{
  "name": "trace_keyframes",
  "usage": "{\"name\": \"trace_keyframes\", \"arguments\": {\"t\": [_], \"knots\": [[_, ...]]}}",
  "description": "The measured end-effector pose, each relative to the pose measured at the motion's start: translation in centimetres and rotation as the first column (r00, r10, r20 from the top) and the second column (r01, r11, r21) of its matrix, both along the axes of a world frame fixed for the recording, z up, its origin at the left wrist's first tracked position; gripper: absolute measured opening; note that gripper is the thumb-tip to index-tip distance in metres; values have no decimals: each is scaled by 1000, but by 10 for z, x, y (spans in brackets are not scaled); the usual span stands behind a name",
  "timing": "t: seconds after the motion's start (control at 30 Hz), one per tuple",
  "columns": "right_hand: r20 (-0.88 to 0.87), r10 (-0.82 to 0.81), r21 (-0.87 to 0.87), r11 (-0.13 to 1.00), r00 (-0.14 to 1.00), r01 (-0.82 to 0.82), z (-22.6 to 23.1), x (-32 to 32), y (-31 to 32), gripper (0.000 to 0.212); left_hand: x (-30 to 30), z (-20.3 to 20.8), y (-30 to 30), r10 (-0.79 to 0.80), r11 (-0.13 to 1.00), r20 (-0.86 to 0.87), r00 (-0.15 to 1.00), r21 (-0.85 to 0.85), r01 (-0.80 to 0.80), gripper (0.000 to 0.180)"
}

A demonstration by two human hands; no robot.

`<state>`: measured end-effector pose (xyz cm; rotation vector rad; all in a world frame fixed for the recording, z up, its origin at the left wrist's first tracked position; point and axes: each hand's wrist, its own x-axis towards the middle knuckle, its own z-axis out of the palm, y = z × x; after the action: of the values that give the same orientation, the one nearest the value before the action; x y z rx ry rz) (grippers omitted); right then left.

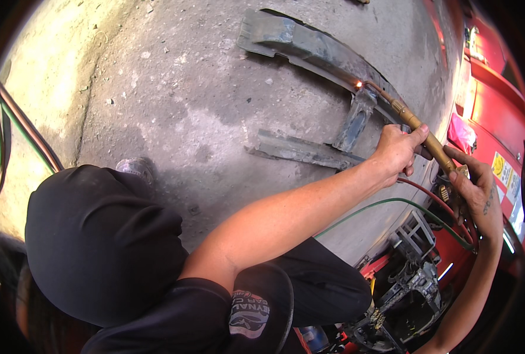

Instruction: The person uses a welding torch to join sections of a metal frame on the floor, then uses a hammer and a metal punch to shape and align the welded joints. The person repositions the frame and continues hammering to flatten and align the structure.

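My left hand is closed around the middle of a brass gas torch, thumb along its top. My right hand grips the rear end of the torch near its valves. From the torch a thin bent tip reaches away to the left, with a small orange glow at its end. That glow sits at the joint between a long curved grey metal beam and a short cross bracket. A narrower metal rail lies at the bracket's near end. All the metal rests on the concrete floor.
A red hose and a green hose run near the torch's rear. More hoses hang at far left. Dark machine parts stand at lower right, beside red equipment. My black-clothed knees are close below.
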<state>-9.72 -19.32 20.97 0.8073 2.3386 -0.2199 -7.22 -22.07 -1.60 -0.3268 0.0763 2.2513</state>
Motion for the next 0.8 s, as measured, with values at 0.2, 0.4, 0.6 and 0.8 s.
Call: {"name": "trace_keyframes", "arguments": {"t": [0.2, 0.4, 0.6, 0.8], "knots": [[-12, 17, -7, 1000, 1000, -17, -4, 2, 2, 54, 0, -2, 2, -2, 1000, 3, 1000, -1, 2, 41], [-14, 31, -10, 999, 999, -31, -3, 2, 3, 55, -1, 1, 1, -6, 1000, 9, 1000, -6, 7, 41], [-11, 5, -7, 1000, 1000, -5, -3, 0, -5, 53, 0, -1, 1, 0, 1000, 2, 1000, -8, 0, 43], [-18, -3, 0, 1000, 1000, 3, -1, 2, 1, 55, 0, 0, -1, -1, 1000, -9, 1000, -26, 1, 43]]}}
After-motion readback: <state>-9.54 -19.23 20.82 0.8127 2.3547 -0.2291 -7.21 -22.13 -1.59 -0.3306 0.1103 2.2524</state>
